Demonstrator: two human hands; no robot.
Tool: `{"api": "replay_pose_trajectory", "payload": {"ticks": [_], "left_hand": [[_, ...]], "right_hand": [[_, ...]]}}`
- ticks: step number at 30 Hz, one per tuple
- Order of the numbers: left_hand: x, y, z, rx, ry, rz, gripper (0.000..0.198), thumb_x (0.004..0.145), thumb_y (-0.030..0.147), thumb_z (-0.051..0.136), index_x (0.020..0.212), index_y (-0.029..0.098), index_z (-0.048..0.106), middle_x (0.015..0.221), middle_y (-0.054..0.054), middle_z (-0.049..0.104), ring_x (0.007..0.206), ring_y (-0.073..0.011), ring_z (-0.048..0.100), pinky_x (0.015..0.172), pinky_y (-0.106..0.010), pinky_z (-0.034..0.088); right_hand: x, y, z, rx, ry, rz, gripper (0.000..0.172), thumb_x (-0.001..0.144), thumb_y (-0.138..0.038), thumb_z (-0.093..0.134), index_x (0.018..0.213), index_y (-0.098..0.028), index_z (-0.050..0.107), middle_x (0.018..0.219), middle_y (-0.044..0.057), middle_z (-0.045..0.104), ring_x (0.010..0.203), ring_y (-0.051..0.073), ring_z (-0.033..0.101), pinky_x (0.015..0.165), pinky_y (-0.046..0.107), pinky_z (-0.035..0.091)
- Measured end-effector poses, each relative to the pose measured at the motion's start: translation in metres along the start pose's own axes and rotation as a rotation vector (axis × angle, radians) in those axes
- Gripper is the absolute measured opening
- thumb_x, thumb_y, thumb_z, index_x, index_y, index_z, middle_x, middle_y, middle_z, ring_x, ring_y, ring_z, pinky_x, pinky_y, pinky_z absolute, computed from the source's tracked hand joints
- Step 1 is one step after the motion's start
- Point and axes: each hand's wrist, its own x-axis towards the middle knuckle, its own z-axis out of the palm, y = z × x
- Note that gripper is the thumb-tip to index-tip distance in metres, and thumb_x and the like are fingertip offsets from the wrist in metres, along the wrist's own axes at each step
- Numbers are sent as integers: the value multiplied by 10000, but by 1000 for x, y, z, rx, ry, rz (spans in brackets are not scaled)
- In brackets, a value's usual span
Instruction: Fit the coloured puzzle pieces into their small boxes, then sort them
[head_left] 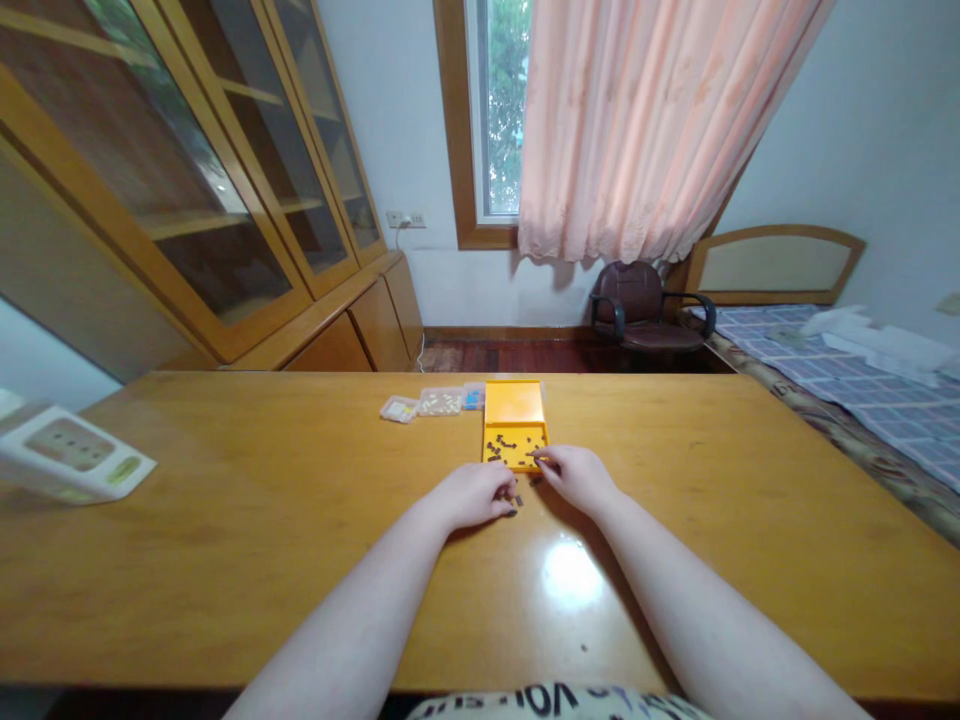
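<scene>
An open yellow box [514, 420] lies on the wooden table [225, 520], its lid flipped back and several small dark pieces in its near half. My left hand [474, 495] rests on the table just before the box, fingers curled over small dark pieces near its fingertips. My right hand [574, 475] sits at the box's near right corner, fingers pinched on a small dark piece at the rim. A few dark pieces [517, 497] lie on the table between my hands.
Small clear plastic cases [431, 403] stand left of the yellow box. A white carton [71, 455] lies at the table's left edge. Beyond the table are a wooden glass-door cabinet [187, 200], an office chair [645, 310] and a bed [862, 380].
</scene>
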Motion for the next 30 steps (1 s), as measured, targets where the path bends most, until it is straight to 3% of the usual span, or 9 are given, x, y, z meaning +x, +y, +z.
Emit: {"api": "replay_pose_trajectory", "payload": {"ticks": [6, 13, 20, 27, 30], "left_hand": [[0, -3, 1, 11, -26, 9, 116, 784, 281, 563, 870, 238, 629, 869, 4, 665, 763, -152, 594, 649, -224, 416], [1, -5, 2, 39, 22, 8, 161, 833, 271, 489, 832, 213, 639, 846, -17, 659, 751, -149, 591, 665, -227, 433], [6, -14, 3, 75, 366, -138, 237, 876, 245, 447, 1057, 228, 598, 1035, -44, 601, 922, -167, 577, 816, -267, 447], [5, -12, 8, 121, 185, -10, 249, 857, 290, 498, 1076, 297, 615, 958, -20, 574, 837, -154, 578, 745, -249, 456], [4, -9, 5, 117, 168, 6, 279, 865, 285, 484, 1116, 302, 604, 956, -22, 571, 834, -146, 573, 745, -239, 451]], "right_hand": [[-4, -8, -3, 53, -191, -159, 220, 842, -320, 503, 899, -236, 698, 847, 26, 716, 740, 152, 632, 659, 226, 421], [-7, -15, -2, 68, -325, -273, 241, 800, -326, 555, 993, -274, 691, 906, 8, 719, 780, 169, 642, 678, 236, 431], [-5, -12, 4, 52, -298, -260, 234, 818, -305, 523, 961, -277, 706, 944, 7, 718, 839, 175, 650, 736, 243, 441], [-7, -14, 2, 62, -277, -238, 173, 767, -284, 563, 869, -233, 693, 791, 6, 714, 669, 149, 624, 604, 221, 407], [-7, -13, 4, 106, -274, -216, 145, 753, -255, 573, 847, -220, 678, 761, 1, 703, 638, 130, 602, 590, 209, 392]]}}
